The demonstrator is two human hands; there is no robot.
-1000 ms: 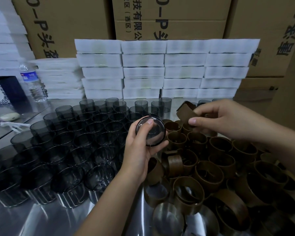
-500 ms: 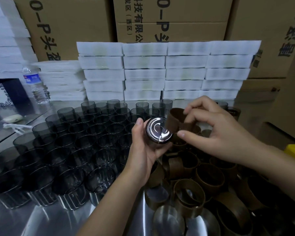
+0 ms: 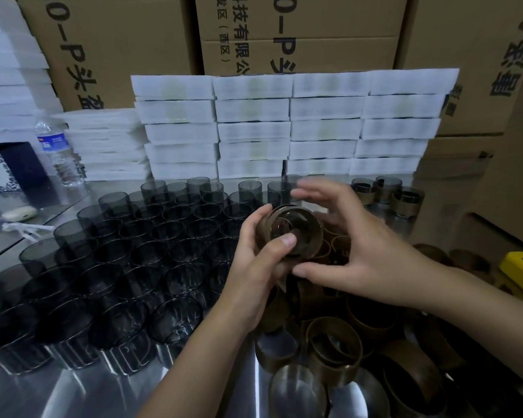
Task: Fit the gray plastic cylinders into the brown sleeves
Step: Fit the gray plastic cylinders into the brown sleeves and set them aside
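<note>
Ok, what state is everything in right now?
Held cylinder: gripped by left hand, brown sleeve around it.
Right hand: fingers spread beside the sleeve, blurred.
Bare cylinders: upright in rows.
Loose sleeves: piled, empty.
Sleeved cylinders: standing at back right.
Water bottle: upright.

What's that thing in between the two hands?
In the head view, a gray cylinder with a brown sleeve round it sits between them. The left hand holds it; the right hand is spread open beside it.
</note>
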